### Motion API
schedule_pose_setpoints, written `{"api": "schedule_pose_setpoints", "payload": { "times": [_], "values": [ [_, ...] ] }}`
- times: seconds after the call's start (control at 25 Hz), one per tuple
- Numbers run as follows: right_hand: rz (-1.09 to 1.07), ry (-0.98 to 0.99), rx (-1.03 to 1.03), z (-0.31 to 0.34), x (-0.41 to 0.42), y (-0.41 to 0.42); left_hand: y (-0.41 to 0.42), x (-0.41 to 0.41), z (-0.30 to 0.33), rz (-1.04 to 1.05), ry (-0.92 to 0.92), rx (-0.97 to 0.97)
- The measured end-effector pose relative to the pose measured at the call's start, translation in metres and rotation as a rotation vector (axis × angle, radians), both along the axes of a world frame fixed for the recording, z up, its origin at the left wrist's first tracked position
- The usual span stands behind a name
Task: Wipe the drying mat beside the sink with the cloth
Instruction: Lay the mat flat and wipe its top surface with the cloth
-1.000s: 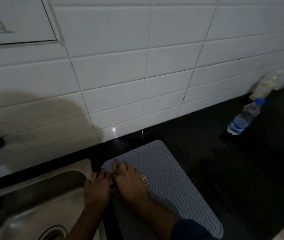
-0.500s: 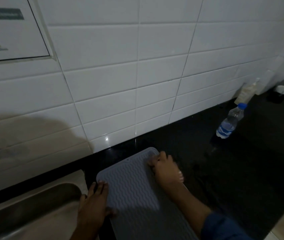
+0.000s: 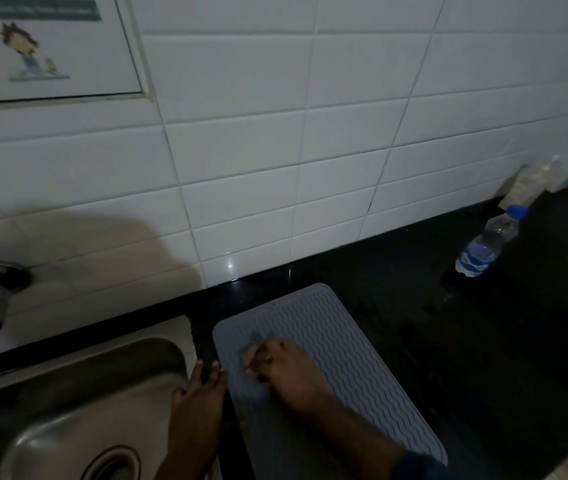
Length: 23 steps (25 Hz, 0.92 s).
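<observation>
A dark countertop is seen running under the white tiled wall, with a steel sink set in at the left and the grey ribbed drying mat laid flat just beside it. The mat's left edge is pinned down by the left hand, fingers kept pretty straight. A small grey cloth is bunched under the curled fingers of the right hand on the mat's upper left part — and a capped water bottle is stood well apart, near the wall.
</observation>
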State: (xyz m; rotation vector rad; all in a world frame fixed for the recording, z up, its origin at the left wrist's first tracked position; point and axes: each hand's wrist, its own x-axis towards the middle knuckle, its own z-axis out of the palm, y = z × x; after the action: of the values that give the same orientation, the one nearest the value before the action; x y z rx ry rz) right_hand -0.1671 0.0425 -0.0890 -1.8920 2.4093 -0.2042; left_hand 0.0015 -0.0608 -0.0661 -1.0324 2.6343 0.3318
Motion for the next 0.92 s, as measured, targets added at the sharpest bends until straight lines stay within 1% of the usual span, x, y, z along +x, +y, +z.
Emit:
{"api": "schedule_pose_setpoints", "payload": {
  "times": [0.08,0.16,0.24,0.36,0.44,0.52,0.56,0.6,0.68,0.72,0.76,0.8,0.92],
  "values": [
    [-0.070,0.027,0.005,0.008,-0.044,0.018,0.004,-0.003,-0.001,-0.008,-0.015,-0.011],
    [-0.177,0.051,0.074,0.015,-0.087,0.038,0.006,-0.005,-0.003,-0.019,-0.030,-0.021],
    [-0.273,0.130,0.167,0.025,-0.121,0.050,0.008,-0.009,-0.005,-0.051,-0.035,-0.017],
    [-0.437,0.150,0.217,0.028,-0.136,0.055,0.009,-0.015,-0.001,-0.122,-0.068,0.028],
    [-0.503,0.122,0.142,0.027,-0.122,0.049,0.009,-0.017,0.000,-0.133,-0.082,0.055],
    [-0.453,-0.032,-0.002,0.031,-0.084,0.039,0.010,-0.017,0.001,-0.110,-0.048,0.067],
    [-0.363,-0.103,-0.028,0.031,-0.055,0.031,0.009,-0.016,0.001,-0.101,-0.022,0.062],
    [-0.256,-0.131,-0.030,0.031,-0.021,0.024,0.010,-0.016,0.001,-0.095,0.002,0.052],
    [-0.063,-0.066,-0.001,0.019,0.044,0.011,0.010,-0.014,0.001,-0.077,0.045,0.039],
    [-0.035,-0.007,0.026,0.015,0.063,0.007,0.010,-0.012,0.002,-0.065,0.057,0.047],
    [-0.057,0.039,0.079,0.010,0.070,0.007,0.010,-0.011,0.002,-0.057,0.060,0.058],
    [-0.064,0.059,0.073,0.010,0.065,0.011,0.010,-0.010,0.002,-0.058,0.054,0.066],
    [-0.030,0.071,0.043,0.020,0.018,0.042,0.009,-0.010,0.001,-0.084,0.011,0.065]
  ]
}}
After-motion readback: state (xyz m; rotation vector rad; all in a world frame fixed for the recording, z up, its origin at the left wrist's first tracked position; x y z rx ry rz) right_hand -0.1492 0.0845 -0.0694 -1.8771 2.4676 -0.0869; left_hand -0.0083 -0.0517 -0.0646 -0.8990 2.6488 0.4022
